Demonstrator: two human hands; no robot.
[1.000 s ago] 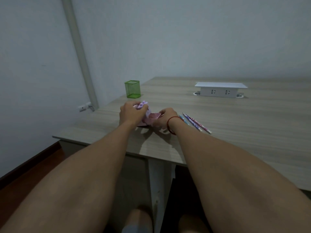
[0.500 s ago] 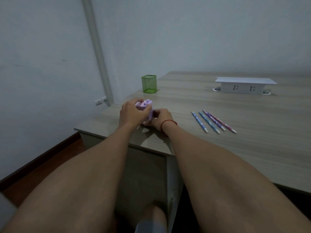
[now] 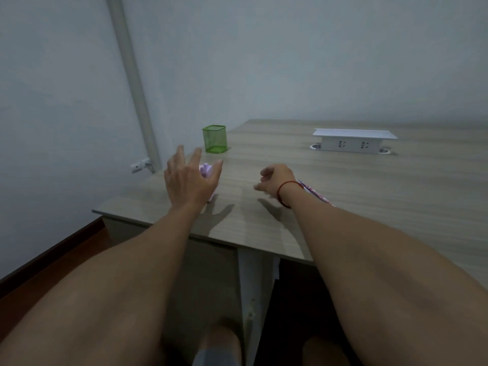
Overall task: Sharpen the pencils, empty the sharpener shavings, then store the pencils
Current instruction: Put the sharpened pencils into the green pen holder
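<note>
A small purple pencil sharpener point(image 3: 206, 170) stands on the wooden desk point(image 3: 356, 196) near its left corner, mostly hidden behind my left hand point(image 3: 188, 179). That hand hovers just above and in front of it, fingers spread, holding nothing. My right hand point(image 3: 273, 182), with a red string on its wrist, hangs over the desk to the right, fingers loosely curled and empty. Several patterned pencils point(image 3: 315, 194) lie flat behind my right wrist, only partly showing. A green mesh pencil cup point(image 3: 214, 138) stands upright at the desk's far left.
A white power-socket box point(image 3: 352, 141) sits at the back of the desk. A wall with a vertical pipe point(image 3: 133, 83) runs along the left. The desk's front edge and left corner lie close beneath my forearms, above a white desk leg point(image 3: 254, 291).
Both hands have let go of the sharpener. My left hand lifted and opened above it. My right hand drew away to the right, and now covers part of the pencils.
</note>
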